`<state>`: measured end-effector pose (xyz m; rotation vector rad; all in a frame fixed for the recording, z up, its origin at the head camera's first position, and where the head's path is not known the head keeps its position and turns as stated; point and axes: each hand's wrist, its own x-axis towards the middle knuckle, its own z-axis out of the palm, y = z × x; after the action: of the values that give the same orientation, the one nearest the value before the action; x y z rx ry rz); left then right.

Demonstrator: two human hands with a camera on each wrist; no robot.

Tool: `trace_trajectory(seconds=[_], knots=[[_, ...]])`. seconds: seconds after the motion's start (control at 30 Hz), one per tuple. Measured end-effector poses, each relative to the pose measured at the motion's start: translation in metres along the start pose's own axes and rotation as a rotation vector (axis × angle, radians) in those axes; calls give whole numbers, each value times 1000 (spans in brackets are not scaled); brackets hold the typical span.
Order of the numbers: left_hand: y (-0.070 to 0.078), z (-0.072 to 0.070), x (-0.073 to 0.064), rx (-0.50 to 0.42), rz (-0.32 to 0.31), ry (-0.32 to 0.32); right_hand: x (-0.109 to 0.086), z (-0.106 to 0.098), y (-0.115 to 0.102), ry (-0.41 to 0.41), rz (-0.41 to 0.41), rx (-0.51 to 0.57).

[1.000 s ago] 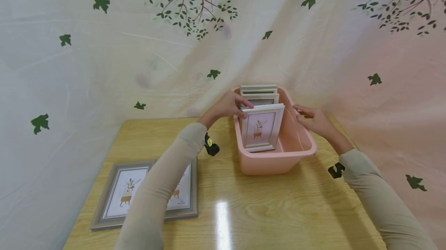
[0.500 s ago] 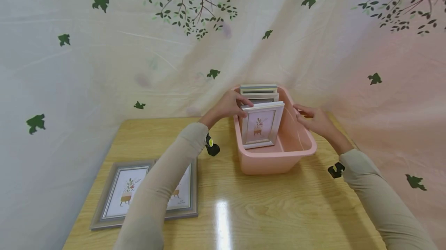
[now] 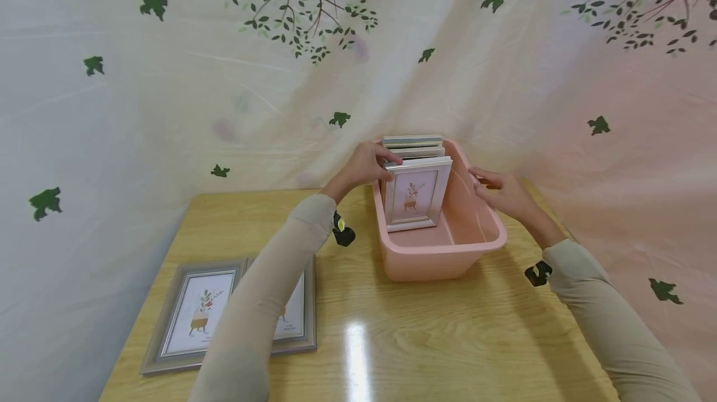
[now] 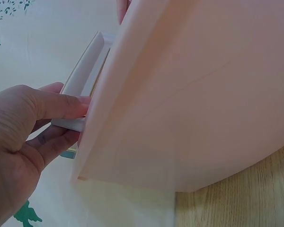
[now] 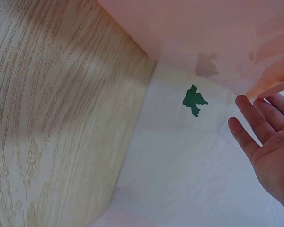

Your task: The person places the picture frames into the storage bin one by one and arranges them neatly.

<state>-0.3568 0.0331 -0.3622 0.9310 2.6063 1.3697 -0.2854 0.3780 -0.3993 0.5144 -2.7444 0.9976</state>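
Observation:
In the head view, a white picture frame (image 3: 414,200) with a potted-plant print stands nearly upright inside a pink plastic tub (image 3: 442,266). My left hand (image 3: 365,164) pinches its top left corner, thumb in front and fingers behind. The left wrist view has the frame's pale edge (image 4: 83,75) between thumb and fingers, just past the tub's wall. Behind it, more picture frames (image 3: 413,142) stand on edge at the tub's far end. My right hand (image 3: 506,195) rests at the tub's right rim; in the right wrist view its fingers (image 5: 255,120) are fairly straight under the rim.
Two larger grey-framed pictures (image 3: 190,312) lie side by side on the wooden table (image 3: 437,340) at the left, partly covered by my left sleeve (image 3: 269,302). A pale curtain (image 3: 269,109) printed with leaves and birds hangs behind the table and along its sides.
My left hand has moved the white frame slightly back toward the frames behind it, baring more tub floor in front. My right hand has stayed at the rim.

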Motion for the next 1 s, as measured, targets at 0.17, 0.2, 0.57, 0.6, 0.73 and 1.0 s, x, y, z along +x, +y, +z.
trace_trajectory(seconds=[0.17,0.2,0.57,0.6,0.73,1.0], knots=[[-3,-2,3,13,15,13,0,1,3,-1,7,-7],[-4,-3,3,18,12,15,0,1,4,0,8,-8],[-14,-3,10,67,-20,17,1,2,6,14,13,-20],[-15,-3,10,75,-26,20,1,2,6,12,12,-17],[-16,-1,13,93,-44,35,1,3,8,3,9,-1],[-21,3,15,63,-15,116,2,2,9,2,12,12]])
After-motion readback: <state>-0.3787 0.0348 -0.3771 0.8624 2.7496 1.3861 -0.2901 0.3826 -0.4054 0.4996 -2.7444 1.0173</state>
